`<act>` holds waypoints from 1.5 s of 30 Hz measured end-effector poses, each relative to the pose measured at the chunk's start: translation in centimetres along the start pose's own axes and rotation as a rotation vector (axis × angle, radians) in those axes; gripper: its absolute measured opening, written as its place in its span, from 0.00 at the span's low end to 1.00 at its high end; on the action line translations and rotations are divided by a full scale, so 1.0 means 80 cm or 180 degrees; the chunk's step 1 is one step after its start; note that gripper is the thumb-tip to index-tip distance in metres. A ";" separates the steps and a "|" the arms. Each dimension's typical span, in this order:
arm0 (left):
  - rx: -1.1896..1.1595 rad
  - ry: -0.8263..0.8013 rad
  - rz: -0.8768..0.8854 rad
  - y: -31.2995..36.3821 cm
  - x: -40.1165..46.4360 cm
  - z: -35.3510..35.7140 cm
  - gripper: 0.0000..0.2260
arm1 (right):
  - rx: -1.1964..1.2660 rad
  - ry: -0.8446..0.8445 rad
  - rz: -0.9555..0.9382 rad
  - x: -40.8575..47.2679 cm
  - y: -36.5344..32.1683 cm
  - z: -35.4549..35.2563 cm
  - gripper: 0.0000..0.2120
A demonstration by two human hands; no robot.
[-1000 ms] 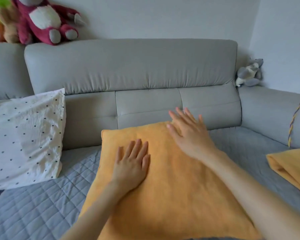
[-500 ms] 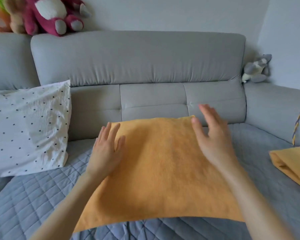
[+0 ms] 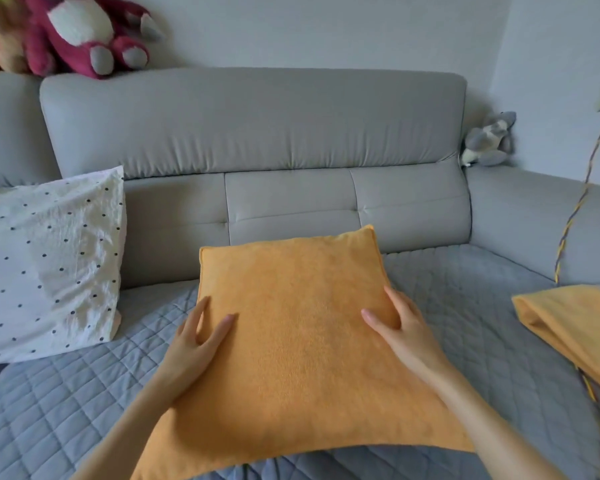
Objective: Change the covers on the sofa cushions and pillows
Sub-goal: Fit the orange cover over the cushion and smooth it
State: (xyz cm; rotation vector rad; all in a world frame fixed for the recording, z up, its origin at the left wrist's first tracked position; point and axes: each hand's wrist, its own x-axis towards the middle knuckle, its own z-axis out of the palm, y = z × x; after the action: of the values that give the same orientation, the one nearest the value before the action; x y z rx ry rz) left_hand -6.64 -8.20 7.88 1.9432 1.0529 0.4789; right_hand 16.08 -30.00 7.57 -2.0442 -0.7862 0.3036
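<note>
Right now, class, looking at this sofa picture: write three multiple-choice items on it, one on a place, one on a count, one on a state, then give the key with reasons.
1. Where does the dotted pillow lie?
A. Left of the orange cushion
B. Right of the orange cushion
C. On the sofa's top edge

2. How many orange pieces show?
A. One
B. Two
C. Four

3. How do the hands meet the orange cushion?
A. Both hover clear of it
B. One holds each side
C. Only one touches it

Key:
1 A, it leans on the sofa back at the picture's left.
2 B, the cushion plus the folded cover at right.
3 B, the left hand and right hand hold opposite edges, thumbs on top.
</note>
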 end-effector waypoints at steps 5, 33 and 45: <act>-0.0723 -0.0314 -0.0812 0.000 -0.015 -0.014 0.43 | 0.0447 -0.0361 0.0460 0.003 0.000 -0.020 0.40; -0.0879 -0.0167 0.1767 0.214 0.305 0.211 0.31 | 0.2000 0.0900 -0.1131 0.392 0.067 -0.170 0.34; -0.0056 0.0911 0.1925 0.171 0.390 0.335 0.41 | -0.0380 0.2228 -0.0758 0.452 0.145 -0.071 0.32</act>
State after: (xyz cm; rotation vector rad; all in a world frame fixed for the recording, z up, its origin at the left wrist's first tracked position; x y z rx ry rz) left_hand 35.53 0.00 2.13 2.2073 0.6001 1.1192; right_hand 51.46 -15.38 4.26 -1.9417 -0.5960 -0.5797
